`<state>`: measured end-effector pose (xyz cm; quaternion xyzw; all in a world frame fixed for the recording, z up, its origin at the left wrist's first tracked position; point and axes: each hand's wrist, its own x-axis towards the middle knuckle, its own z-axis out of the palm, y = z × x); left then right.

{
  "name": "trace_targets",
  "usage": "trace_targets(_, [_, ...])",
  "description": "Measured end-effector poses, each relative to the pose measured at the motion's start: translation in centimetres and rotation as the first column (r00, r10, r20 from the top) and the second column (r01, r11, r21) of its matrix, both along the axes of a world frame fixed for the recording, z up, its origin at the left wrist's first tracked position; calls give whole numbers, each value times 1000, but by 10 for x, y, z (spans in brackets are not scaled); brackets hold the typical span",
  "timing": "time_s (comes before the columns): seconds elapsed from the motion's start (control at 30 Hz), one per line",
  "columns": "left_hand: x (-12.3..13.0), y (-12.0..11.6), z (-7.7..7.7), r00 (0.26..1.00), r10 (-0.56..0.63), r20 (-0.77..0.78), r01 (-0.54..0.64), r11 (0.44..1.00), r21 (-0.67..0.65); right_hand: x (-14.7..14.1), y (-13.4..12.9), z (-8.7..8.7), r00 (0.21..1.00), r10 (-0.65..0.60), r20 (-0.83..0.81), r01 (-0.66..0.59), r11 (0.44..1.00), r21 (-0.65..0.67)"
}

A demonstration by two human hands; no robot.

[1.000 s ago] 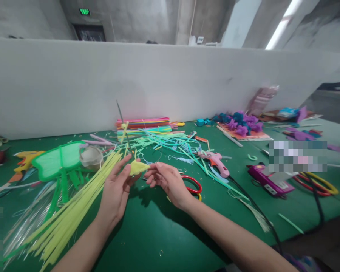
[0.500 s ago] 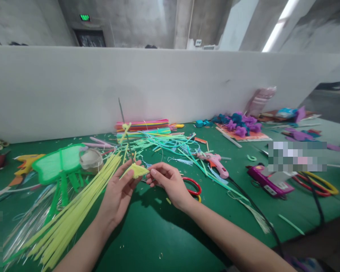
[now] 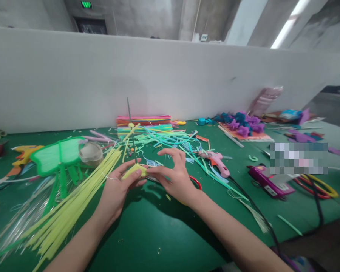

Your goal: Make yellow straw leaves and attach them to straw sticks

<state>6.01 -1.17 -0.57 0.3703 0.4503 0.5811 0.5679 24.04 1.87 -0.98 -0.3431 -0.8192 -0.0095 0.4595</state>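
My left hand (image 3: 117,192) is closed on a small fuzzy yellow piece (image 3: 136,170), apparently shaped from pipe cleaner, pinched between thumb and fingers. My right hand (image 3: 175,175) meets the right end of this piece with its thumb, one finger raised and apart; its lower fingers are partly hidden. A thin pale strand (image 3: 110,176) curves out left of the left hand. Just behind the hands rises a thin dark stick (image 3: 129,109) with yellow fuzzy bits on it. Red-handled scissors (image 3: 197,183) lie partly hidden under my right hand.
Yellow pipe cleaners (image 3: 82,204) spread to the left, beside a green butterfly-like shape (image 3: 59,155) and a tape roll (image 3: 90,153). A pink glue gun (image 3: 219,164), a magenta device (image 3: 269,183) and purple flowers (image 3: 252,122) are to the right. A white partition (image 3: 170,75) closes the back.
My right hand has lifted a finger away from its thumb at the yellow piece. The piece has turned in my left hand, and a pale strand now shows. The view has tilted slightly down.
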Motion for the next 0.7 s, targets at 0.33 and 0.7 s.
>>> trace_targets(0.33, [-2,2,-1,990,-29,-139,27,999,-22,3,0,0,983,71,172,-75,997,18])
trace_targets(0.7, [-6,1,-7,911,-200,-361,207,978,-20,5,0,-5,949,203,242,-135,953,-270])
